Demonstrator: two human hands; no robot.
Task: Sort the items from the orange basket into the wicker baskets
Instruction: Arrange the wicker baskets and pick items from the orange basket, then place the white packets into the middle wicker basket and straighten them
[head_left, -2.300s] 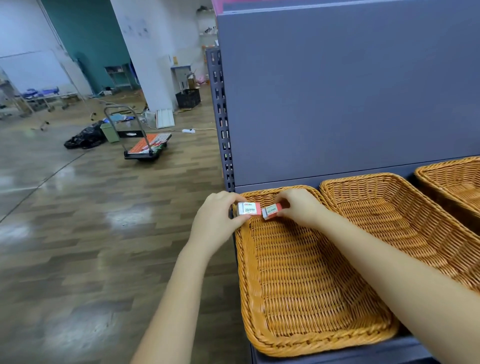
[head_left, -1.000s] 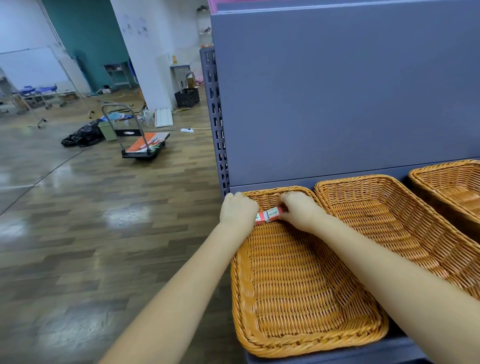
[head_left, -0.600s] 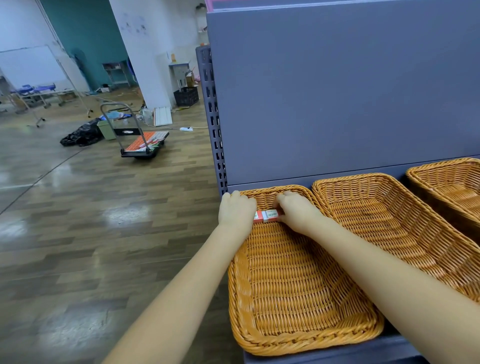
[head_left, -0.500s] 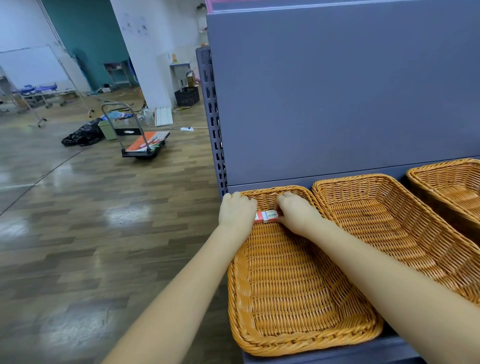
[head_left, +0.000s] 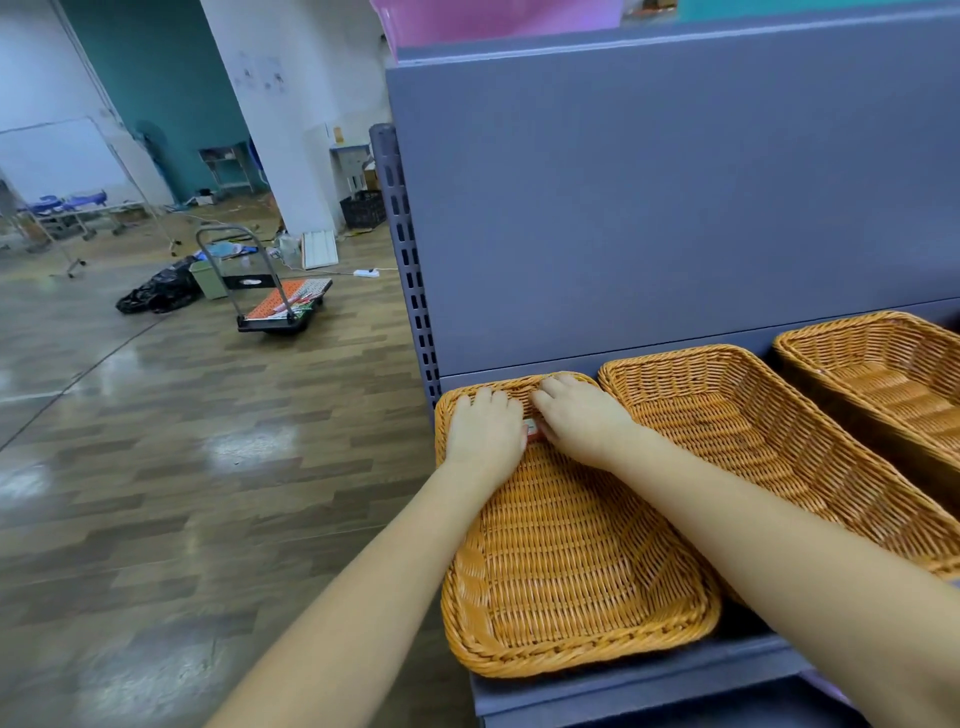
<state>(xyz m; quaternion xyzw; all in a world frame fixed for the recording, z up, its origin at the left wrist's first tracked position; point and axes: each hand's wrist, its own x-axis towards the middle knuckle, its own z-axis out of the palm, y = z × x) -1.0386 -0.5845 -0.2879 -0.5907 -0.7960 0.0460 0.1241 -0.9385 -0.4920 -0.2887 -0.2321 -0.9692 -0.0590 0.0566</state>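
Both hands palm-down in leftmost wicker basket | fingers' hold on small box unclear

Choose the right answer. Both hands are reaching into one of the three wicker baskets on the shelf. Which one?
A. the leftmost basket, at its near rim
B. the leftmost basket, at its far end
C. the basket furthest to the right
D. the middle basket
B: the left hand and right hand meet over a small red-and-white item at the far end of the leftmost basket.
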